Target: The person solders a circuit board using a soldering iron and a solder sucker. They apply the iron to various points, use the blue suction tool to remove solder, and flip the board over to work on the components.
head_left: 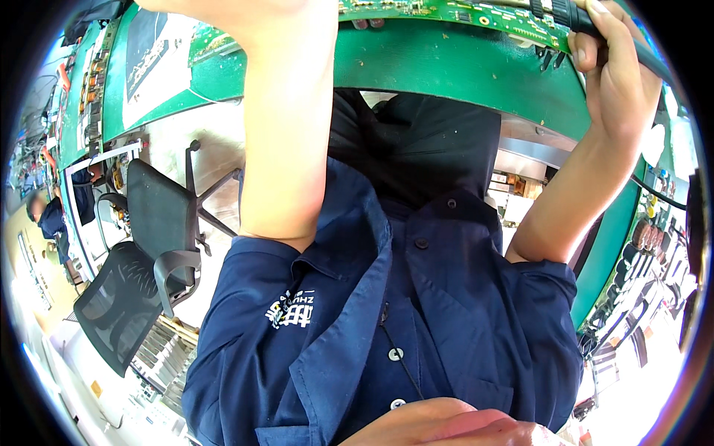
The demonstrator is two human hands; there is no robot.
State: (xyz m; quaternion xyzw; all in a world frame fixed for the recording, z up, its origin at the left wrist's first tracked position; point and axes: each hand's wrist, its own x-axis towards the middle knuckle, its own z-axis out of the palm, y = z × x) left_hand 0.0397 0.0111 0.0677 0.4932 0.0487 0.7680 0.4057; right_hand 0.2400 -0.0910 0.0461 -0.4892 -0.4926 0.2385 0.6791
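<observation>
My left hand (245, 15) is at the top edge beside a green circuit board (446, 13), mostly out of frame; small fingertips show under the board's lower edge, but its grip is unclear. My right hand (610, 67) is wrapped round a black tool handle (576, 18) with a metal front part, held over the board's right end, and a thick black cord runs down behind it. A second board piece (208, 44) lies at the upper left on a white sheet (152, 89) with a dark printed area. Both boards are above the green work surface (454, 74).
A black mesh office chair (119, 297) stands at my left. Another person (52, 215) in dark clothing is at the far left. Rows of parts (93, 89) line the left bench. Racks of cables and items (639, 267) fill the right side, beside the green bench edge.
</observation>
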